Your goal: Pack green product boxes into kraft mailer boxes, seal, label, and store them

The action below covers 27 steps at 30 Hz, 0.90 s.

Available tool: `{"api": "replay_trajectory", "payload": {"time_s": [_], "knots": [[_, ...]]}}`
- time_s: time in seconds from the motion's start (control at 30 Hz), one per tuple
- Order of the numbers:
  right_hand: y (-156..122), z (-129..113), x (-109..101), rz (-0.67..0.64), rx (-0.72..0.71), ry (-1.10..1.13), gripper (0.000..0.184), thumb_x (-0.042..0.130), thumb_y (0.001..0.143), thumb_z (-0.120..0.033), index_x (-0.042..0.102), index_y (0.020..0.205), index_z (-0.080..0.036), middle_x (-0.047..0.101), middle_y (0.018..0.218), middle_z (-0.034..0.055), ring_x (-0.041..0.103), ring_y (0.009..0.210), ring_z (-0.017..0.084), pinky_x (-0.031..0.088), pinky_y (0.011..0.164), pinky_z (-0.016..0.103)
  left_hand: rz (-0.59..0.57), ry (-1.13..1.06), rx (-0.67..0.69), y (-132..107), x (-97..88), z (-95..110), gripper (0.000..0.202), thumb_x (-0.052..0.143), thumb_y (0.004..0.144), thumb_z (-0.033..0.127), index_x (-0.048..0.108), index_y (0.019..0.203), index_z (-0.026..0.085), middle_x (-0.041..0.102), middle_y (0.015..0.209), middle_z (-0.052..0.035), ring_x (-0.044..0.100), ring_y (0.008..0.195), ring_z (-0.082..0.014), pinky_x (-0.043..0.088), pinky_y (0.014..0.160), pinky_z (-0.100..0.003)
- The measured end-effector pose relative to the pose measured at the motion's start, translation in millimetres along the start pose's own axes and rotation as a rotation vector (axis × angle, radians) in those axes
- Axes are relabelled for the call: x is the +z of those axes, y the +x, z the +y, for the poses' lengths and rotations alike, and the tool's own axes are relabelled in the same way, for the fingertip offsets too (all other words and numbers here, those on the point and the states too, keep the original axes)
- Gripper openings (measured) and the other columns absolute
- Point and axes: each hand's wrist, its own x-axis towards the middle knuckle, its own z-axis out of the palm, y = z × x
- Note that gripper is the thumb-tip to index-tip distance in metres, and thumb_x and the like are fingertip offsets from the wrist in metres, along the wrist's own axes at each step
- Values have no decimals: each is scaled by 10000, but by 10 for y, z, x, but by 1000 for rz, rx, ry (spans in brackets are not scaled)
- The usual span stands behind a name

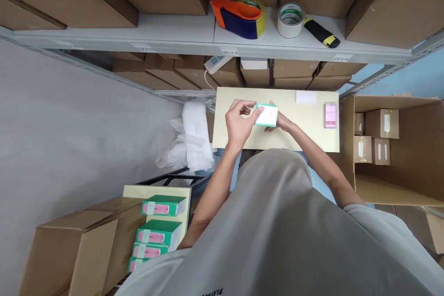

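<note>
A small white box with green edges is held up above the cream tabletop. My left hand grips its left side, the thumb lying on the white face and the fingers bent near the upper left corner. From the right, my right hand holds the same box, its fingers partly hidden behind it. To the right on the tabletop lie a white slip and a flat pink rectangle with a grey border, too small to read.
A shelf ahead carries an orange-and-blue tape dispenser, a tape roll, a black-and-yellow utility knife and cartons. White wrapping roll stands left. Green boxes sit lower left; a large open carton holds small boxes at right.
</note>
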Motion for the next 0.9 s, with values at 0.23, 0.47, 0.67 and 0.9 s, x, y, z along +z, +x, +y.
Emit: {"api": "replay_trajectory", "payload": {"time_s": [0.23,0.47,0.67,0.9], "knots": [[-188,350,426,-238,286,112,881,356,1081,-939,750,1306,-184,861,1129,184,859,765,292,767,714,452,-70,-3,-67,258,-34,-229,161,915,913,248,865,1060,208,767,1043,-33,716,882,-176,604,899,-309],[-82,516,191,7,357,72,924,470,1099,-912,579,1568,-124,700,1529,314,897,813,263,766,734,357,63,-1,-214,-285,-182,-885,147,785,1048,368,831,1101,239,792,1194,-86,755,1033,-221,618,973,-319],[302,463,365,130,263,-120,672,780,1046,-753,689,1358,-164,778,1393,209,848,847,220,727,745,296,266,53,-503,-739,-346,-1602,303,715,1086,337,781,1357,218,748,1503,-183,696,1446,-321,506,1292,-446],[1179,-116,896,182,-115,-610,529,767,1101,-627,722,1406,-197,795,1350,130,764,1202,268,647,1054,371,474,-357,-835,-585,-490,-2050,268,860,963,269,826,1214,182,828,1233,-151,787,1320,-315,635,1157,-425]]}}
